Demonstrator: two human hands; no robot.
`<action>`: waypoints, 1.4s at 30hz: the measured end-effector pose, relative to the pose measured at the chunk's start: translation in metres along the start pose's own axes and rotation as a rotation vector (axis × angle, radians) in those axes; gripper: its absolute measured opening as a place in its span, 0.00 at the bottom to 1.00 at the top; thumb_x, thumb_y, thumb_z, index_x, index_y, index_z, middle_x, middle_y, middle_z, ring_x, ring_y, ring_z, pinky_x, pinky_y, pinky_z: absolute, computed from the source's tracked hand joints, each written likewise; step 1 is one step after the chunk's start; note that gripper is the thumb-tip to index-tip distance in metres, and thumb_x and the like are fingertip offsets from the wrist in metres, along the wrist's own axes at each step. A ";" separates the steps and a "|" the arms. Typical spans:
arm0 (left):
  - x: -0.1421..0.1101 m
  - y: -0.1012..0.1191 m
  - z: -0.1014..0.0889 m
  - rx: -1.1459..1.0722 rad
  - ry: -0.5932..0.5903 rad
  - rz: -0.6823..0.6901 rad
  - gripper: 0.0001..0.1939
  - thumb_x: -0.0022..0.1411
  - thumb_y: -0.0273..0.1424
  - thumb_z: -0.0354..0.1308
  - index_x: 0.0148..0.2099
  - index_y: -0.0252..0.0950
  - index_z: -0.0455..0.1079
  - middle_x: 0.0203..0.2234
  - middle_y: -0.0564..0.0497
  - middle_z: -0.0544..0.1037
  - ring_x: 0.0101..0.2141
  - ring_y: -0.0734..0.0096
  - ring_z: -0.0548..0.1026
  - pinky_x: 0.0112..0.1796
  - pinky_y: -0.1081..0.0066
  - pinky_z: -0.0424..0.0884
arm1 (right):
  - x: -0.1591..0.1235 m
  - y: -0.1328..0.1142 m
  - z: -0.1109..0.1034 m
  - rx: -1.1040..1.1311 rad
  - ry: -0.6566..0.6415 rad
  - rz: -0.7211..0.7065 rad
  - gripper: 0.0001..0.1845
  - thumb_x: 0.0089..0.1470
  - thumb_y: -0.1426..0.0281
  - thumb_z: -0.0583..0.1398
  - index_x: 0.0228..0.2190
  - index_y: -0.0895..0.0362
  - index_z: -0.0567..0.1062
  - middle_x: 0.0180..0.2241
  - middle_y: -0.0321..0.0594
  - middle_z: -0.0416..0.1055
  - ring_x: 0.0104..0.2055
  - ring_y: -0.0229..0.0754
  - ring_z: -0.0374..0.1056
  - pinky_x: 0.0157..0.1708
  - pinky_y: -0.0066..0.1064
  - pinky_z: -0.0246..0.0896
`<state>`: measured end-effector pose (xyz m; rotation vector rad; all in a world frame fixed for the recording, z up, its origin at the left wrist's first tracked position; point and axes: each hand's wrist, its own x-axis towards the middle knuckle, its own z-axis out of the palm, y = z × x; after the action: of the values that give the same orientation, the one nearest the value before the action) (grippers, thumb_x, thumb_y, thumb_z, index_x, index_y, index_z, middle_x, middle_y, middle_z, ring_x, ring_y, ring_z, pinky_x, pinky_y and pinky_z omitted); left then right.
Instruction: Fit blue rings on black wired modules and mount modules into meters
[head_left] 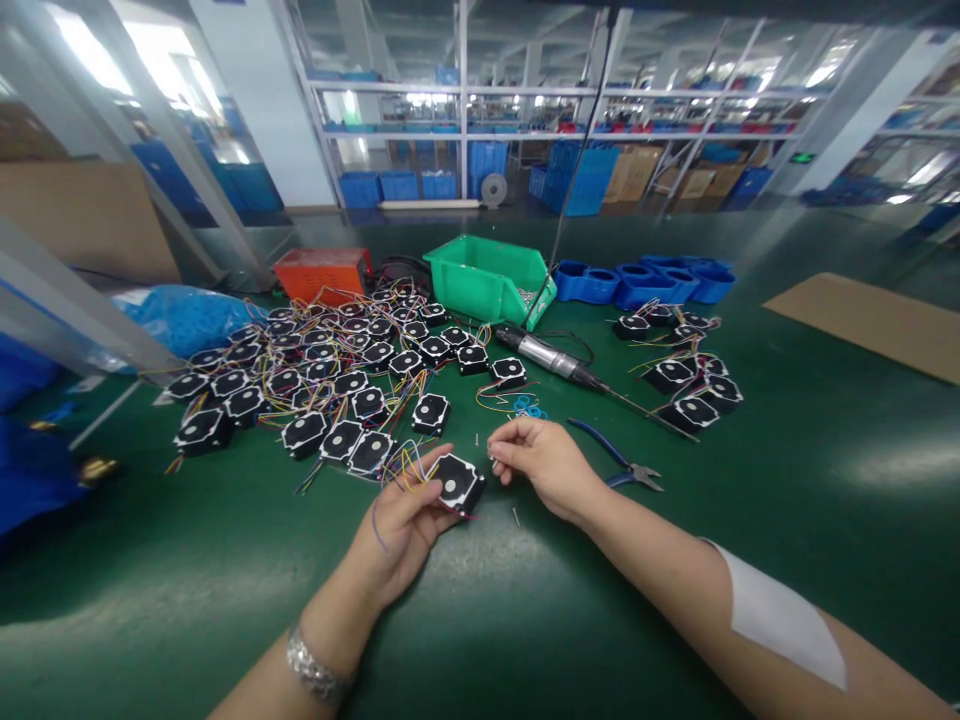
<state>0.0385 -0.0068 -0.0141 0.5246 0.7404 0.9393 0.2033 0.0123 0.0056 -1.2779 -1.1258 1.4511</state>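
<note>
My left hand [409, 520] is closed around the edge of a square black motor [458, 482] with a pale outlined rim and a round centre spot. Thin coloured wires run from the motor across my fingers. Just right of it, apart from the motor, my right hand [536, 462] pinches a tiny light piece that looks like a screw, mostly hidden by the fingertips. One loose screw [515, 517] lies on the green table below the right hand, and another small screw [477, 439] lies above the motor. Blue rings [529, 406] rest beyond the right hand.
Many wired motors [322, 370] crowd the left side; a smaller group [686, 375] sits at right. Blue-handled cutters [622, 465] and an electric screwdriver [551, 358] lie nearby. Behind are a green bin [465, 285], an orange box [322, 274] and blue holders [645, 285].
</note>
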 end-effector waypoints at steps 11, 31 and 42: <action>-0.007 -0.001 0.001 0.177 -0.155 -0.020 0.17 0.44 0.25 0.61 0.38 0.35 0.62 0.25 0.53 0.72 0.24 0.77 0.70 0.26 0.76 0.64 | -0.012 -0.005 0.005 -0.147 0.050 -0.127 0.07 0.36 0.73 0.61 0.21 0.63 0.68 0.17 0.32 0.63 0.18 0.27 0.58 0.19 0.19 0.55; -0.009 -0.005 0.001 0.307 -0.162 0.032 0.16 0.43 0.27 0.62 0.37 0.35 0.65 0.26 0.54 0.70 0.26 0.76 0.67 0.30 0.74 0.62 | -0.020 -0.003 0.009 -0.641 0.107 -0.516 0.03 0.42 0.76 0.59 0.19 0.60 0.71 0.21 0.34 0.64 0.26 0.28 0.59 0.28 0.21 0.52; -0.008 -0.006 0.001 0.313 -0.161 0.035 0.16 0.44 0.28 0.62 0.38 0.34 0.64 0.26 0.54 0.71 0.27 0.75 0.68 0.31 0.74 0.62 | -0.015 0.004 0.017 -0.118 0.031 -0.080 0.10 0.37 0.70 0.61 0.20 0.63 0.66 0.20 0.33 0.62 0.22 0.27 0.57 0.23 0.18 0.53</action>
<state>0.0391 -0.0164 -0.0151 0.8799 0.7374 0.8057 0.1878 -0.0042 0.0053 -1.3165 -1.2430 1.3191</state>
